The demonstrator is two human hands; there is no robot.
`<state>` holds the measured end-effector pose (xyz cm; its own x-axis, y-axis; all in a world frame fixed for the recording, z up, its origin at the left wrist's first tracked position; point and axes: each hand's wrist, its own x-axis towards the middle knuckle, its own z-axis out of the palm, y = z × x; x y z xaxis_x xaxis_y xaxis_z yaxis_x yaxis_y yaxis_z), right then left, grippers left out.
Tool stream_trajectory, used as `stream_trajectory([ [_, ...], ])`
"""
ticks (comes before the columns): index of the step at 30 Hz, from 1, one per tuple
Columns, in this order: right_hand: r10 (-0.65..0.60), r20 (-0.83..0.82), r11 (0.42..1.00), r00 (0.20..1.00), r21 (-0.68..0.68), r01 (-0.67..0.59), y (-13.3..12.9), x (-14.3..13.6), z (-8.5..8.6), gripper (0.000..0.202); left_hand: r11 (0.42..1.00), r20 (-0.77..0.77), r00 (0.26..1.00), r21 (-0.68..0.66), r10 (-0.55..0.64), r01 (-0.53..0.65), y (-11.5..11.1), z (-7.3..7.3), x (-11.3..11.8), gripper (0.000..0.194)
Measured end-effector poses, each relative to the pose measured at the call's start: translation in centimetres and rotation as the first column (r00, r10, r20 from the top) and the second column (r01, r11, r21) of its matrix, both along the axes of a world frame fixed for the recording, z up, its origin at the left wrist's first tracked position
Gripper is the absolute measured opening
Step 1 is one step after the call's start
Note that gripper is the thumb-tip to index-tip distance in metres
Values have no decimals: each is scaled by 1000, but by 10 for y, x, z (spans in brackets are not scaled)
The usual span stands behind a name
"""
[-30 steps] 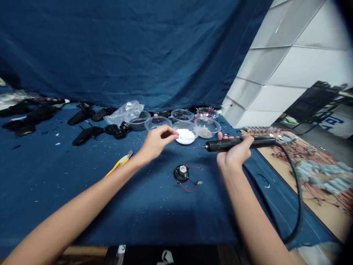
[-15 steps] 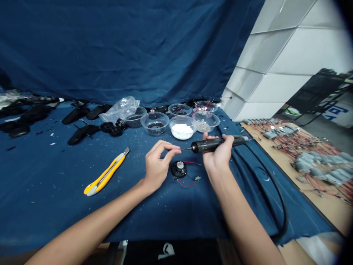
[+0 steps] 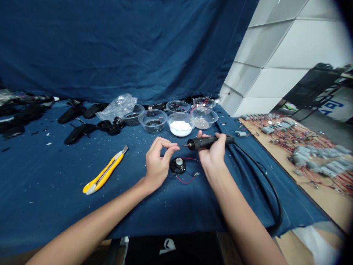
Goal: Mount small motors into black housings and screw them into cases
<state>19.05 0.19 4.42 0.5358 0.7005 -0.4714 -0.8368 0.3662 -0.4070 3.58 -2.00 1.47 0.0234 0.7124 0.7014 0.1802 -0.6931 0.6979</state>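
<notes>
My right hand (image 3: 213, 149) is wrapped round a black electric screwdriver (image 3: 204, 142), held level with its thin bit pointing left. At the bit's tip, the thumb and fingertips of my left hand (image 3: 158, 158) are pinched together. Whatever sits between those fingertips is too small to make out. Below the bit, a round black part with a silvery centre (image 3: 178, 165) lies on the blue cloth, with red and dark wires and a small metal-looking piece (image 3: 196, 174) on their end. To the left lies a yellow utility knife (image 3: 106, 171), its blade end pointing away from me.
Clear plastic bowls stand behind my hands, including a bowl of white bits (image 3: 180, 125) and a bowl of dark pieces (image 3: 153, 121). Black plastic parts (image 3: 79, 132) and a clear bag (image 3: 118, 106) lie back left. Wired grey motors (image 3: 309, 156) cover a board at right. The screwdriver's cord (image 3: 268, 176) loops rightward.
The view has shifted slightly. The screwdriver has moved a little left with my right hand, and a small grey motor behind it shows more clearly. My left fingers stay pinched at the bit's tip.
</notes>
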Motion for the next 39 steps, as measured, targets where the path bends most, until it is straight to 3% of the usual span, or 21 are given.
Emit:
stream_trajectory([
  [26, 39, -41, 998, 998, -39, -41, 1, -5, -9, 8, 998, -56, 998, -62, -5, 1, 4, -8, 1, 13],
  [35, 11, -38, 998, 999, -62, -14, 2, -1, -9, 8, 996, -192, 981, 88, 6, 11, 0, -5, -4, 3],
  [39, 10, -41, 998, 999, -57, -12, 2, 1, -10, 9, 996, -219, 976, 87, 8, 11, 0, -4, -5, 6],
])
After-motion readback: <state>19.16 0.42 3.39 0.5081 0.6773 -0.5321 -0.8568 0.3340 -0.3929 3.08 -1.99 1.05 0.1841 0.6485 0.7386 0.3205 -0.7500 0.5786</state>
